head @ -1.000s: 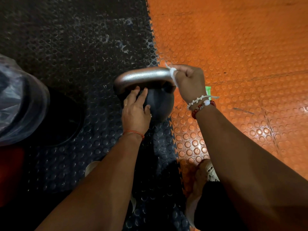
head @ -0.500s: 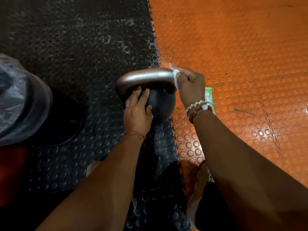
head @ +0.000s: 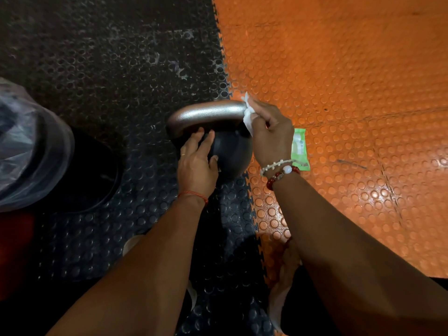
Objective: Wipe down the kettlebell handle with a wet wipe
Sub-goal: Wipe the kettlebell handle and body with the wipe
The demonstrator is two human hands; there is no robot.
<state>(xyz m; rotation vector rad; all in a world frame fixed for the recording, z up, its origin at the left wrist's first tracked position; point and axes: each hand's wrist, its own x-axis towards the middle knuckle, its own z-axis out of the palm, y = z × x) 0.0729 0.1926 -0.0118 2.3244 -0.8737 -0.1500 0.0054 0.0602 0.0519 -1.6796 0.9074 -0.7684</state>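
A black kettlebell (head: 230, 154) with a silver handle (head: 208, 115) stands on the floor where the black mat meets the orange mat. My left hand (head: 197, 163) rests on the near side of the ball, fingers straight and reaching up to the handle's left leg. My right hand (head: 272, 132) grips a white wet wipe (head: 247, 116) wrapped round the right end of the handle. That end of the handle is hidden under the wipe and my fingers.
A green wet-wipe packet (head: 300, 151) lies on the orange mat (head: 351, 93) just right of my right hand. A bin lined with clear plastic (head: 26, 146) stands at the left on the black mat (head: 109, 69). My shoes show below my forearms.
My right hand with the wipe has stayed at the handle's right end, shifting slightly down its bend. More of the green packet shows. My left hand has not moved on the ball.
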